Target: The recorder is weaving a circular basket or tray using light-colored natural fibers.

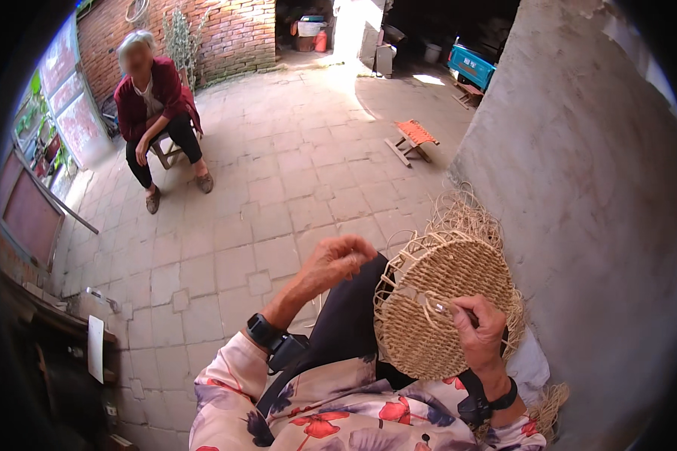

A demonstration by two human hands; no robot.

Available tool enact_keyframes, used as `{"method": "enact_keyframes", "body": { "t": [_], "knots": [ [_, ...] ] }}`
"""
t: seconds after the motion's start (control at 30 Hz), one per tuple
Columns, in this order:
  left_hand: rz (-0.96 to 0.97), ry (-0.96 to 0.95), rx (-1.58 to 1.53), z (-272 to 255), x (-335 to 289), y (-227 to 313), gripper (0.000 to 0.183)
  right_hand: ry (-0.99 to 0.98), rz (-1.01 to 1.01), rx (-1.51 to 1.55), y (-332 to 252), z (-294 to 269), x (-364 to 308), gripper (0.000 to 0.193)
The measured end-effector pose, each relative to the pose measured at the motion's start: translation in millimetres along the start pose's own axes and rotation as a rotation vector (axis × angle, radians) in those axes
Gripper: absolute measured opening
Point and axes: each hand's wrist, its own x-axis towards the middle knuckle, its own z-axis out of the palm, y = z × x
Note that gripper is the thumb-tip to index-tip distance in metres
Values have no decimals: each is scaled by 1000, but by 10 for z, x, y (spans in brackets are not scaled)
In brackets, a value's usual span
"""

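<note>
A round woven straw basket (429,312) rests on my lap, its flat, tightly woven face turned up and loops of strand along its far left rim. Over that face is my right hand (483,331), closed around a small dark-handled tool (442,308) with a shiny metal tip. A loose strand (429,301) curls beside the tip. My left hand (342,259) is raised left of the basket and apart from it. Its fingers are curled together; whatever they may hold is too small to make out.
Loose straw strands (466,214) bunch beyond the basket, against the grey wall (579,165) on my right. A person (156,101) sits on a low chair at the far left. An orange-topped folding stool (415,134) stands on the paved floor (278,203). Dark furniture (60,361) is at lower left.
</note>
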Motion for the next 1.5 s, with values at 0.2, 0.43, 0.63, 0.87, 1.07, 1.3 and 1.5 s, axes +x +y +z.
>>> {"method": "enact_keyframes", "body": {
  "t": [0.2,0.43,0.63,0.87,1.07,1.3,1.5],
  "knots": [
    [-61,-120,6,175,73,-275,14,-44,-43,-118,15,180,47,10],
    [-144,-266,150,283,199,-209,20,-74,-155,-203,6,295,98,16],
    [-175,-368,52,143,303,-306,20,-91,-233,-303,26,502,131,13],
    [-188,-430,-128,60,319,-345,23,-114,-197,-340,70,627,184,12],
    [-128,-441,-43,79,273,-338,30,-106,-137,-346,40,769,172,10],
    [-92,-462,222,147,317,-172,20,-91,-104,-280,98,811,164,8],
    [337,-302,595,126,289,-269,13,-117,-81,-200,52,727,189,16]
  ]
}}
